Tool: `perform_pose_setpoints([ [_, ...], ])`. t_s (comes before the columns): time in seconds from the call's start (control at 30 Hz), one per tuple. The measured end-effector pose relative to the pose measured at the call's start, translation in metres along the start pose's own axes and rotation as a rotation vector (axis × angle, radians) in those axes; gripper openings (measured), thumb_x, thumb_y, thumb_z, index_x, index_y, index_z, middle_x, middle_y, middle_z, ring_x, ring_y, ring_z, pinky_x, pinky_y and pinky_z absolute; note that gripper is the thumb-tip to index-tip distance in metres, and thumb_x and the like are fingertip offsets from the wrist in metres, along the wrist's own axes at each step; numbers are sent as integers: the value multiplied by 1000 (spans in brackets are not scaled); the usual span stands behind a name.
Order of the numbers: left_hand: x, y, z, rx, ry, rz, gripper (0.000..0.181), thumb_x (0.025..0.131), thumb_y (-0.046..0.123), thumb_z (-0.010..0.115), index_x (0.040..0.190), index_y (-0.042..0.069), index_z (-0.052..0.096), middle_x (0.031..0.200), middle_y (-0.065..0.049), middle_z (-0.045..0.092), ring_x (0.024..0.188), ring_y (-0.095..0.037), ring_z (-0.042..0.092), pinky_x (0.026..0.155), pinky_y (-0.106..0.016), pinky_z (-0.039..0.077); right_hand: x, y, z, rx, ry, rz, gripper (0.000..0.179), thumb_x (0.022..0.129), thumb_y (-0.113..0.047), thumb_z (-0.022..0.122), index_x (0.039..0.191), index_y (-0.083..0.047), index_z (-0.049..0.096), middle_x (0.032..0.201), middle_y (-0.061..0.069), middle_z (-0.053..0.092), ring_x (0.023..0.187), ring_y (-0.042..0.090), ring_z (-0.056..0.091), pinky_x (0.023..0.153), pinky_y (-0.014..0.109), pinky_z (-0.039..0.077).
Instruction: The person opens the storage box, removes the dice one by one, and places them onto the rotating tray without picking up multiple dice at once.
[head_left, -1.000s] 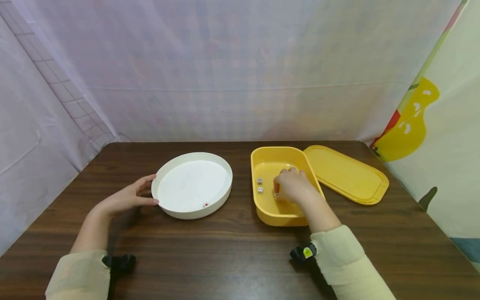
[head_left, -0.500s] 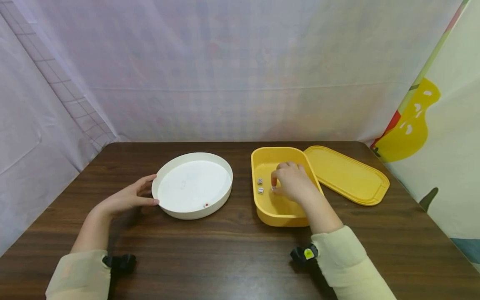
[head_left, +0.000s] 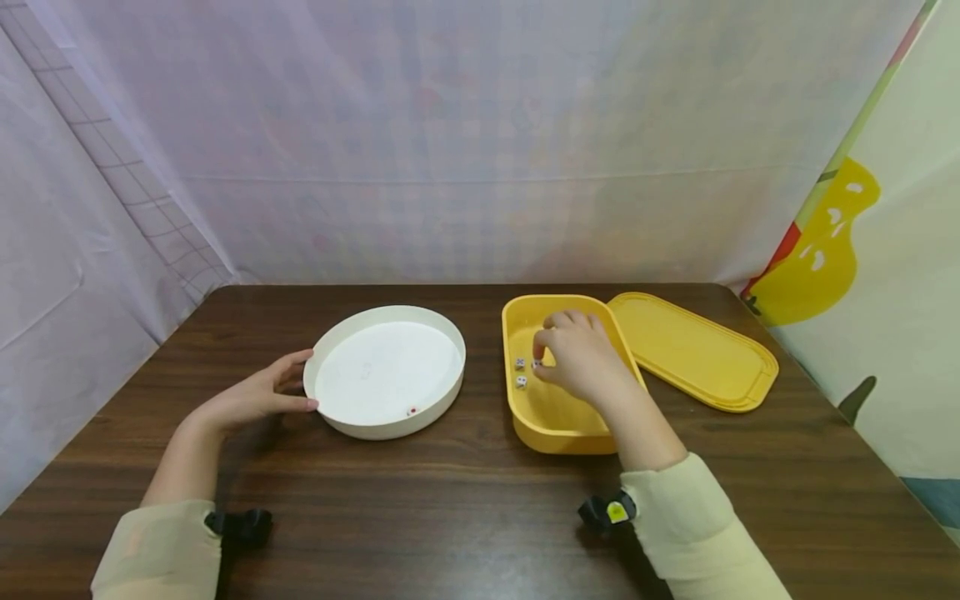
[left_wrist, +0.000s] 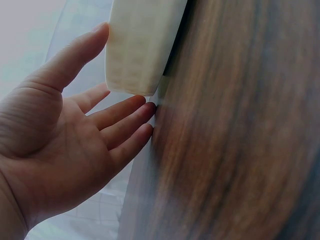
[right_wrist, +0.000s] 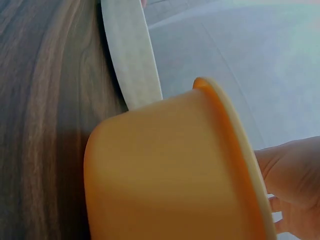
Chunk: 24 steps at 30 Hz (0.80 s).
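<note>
My left hand [head_left: 251,398] touches the left side of a round white tray [head_left: 386,425], its thumb and fingers extended and spread along the wall. Inside the tray lies a die [head_left: 411,411] with a red pip, near the front rim. Over the yellow plastic box [head_left: 566,442], my right hand [head_left: 581,358] pinches a white die [head_left: 537,364] between thumb and forefinger. Two further dice, a rear die [head_left: 520,364] and a front die [head_left: 521,382], sit by the box's left wall. In the right wrist view, the box wall [right_wrist: 165,170] hides the fingertips.
A yellow lid [head_left: 697,354] lies on the brown wooden table [head_left: 420,517], right of the box and against it. Pale curtains [head_left: 480,150] hang behind the table's back edge. Between tray and box runs a narrow strip of tabletop.
My right hand has moved back and left inside the box, bringing the pinched die closer to the two dice by the left wall. The left hand and tray have stayed put.
</note>
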<state>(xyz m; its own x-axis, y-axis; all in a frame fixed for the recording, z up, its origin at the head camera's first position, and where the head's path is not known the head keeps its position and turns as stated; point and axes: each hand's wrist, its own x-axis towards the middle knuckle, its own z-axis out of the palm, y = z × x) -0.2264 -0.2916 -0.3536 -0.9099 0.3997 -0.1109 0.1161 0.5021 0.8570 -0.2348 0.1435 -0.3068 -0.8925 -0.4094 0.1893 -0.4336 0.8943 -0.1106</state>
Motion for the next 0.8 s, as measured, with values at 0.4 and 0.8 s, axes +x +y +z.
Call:
perform_pose_setpoints([
  [0.4,0,1,0,2,1,10,91,87,18,71,150,-5,10,148,-34,20,135,-48,22,104,-59,24,2,-17,-9,7,97,-57,14,82,-27,76,84,-17,68,122,14,56,121,36,40,103,57,23],
  [0.8,1,0,0,3,9,-3,90,87,17,71,150,-4,10,147,-35,22,135,-48,22,105,-59,22,6,-35,-10,-8,76,-82,13,86,-31,73,85,-19,69,124,12,55,124,33,38,106,52,21],
])
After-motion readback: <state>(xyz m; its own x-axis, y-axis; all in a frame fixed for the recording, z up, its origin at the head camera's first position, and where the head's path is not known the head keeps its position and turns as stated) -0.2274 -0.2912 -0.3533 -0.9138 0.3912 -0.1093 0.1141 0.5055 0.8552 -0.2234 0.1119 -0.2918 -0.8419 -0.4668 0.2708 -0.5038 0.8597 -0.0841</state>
